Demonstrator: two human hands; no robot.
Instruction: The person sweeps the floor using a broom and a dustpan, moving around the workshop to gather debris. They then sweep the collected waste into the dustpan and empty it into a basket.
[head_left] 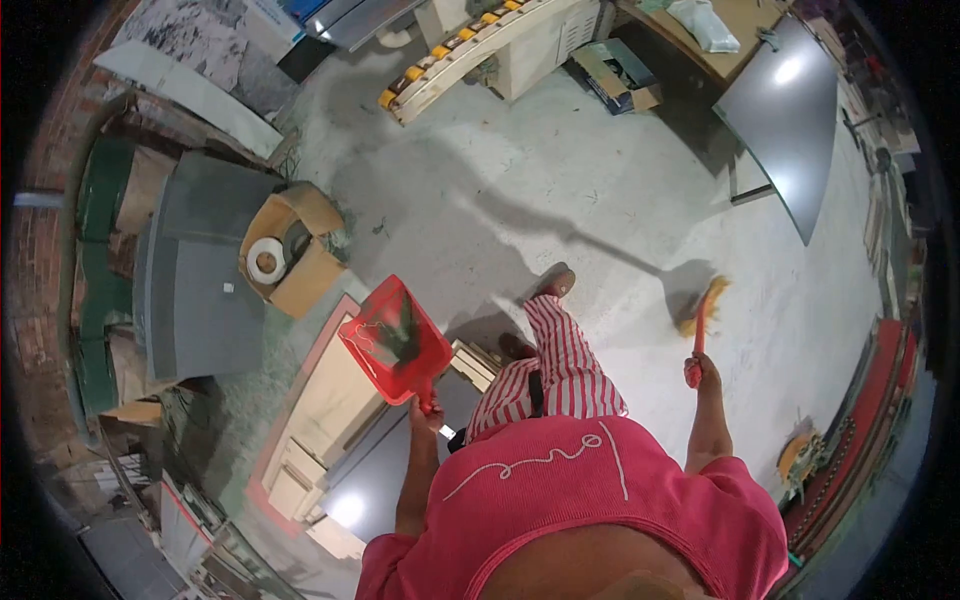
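Currently, left hand (427,414) grips red, square plastic dustpan (425,350); right hand (705,373) clenches red-handled, yellow-bristled brush (704,310). Best keep pan level (loose debris (388,345) inside).

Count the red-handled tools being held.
2: a dustpan in the left hand and a brush in the right hand. Both are partly covered by the hands; no other held tool shows.

Dark patch (402,338) in the red dustpan (432,352) is too indistinct to identify, brush (716,293) contact with the floor (460,150) can't be told, left shoe (516,347) is partly hidden by striped trousers (570,355), far box (645,98) contents are too small, pink top (560,490) is cut off at the bottom edge.
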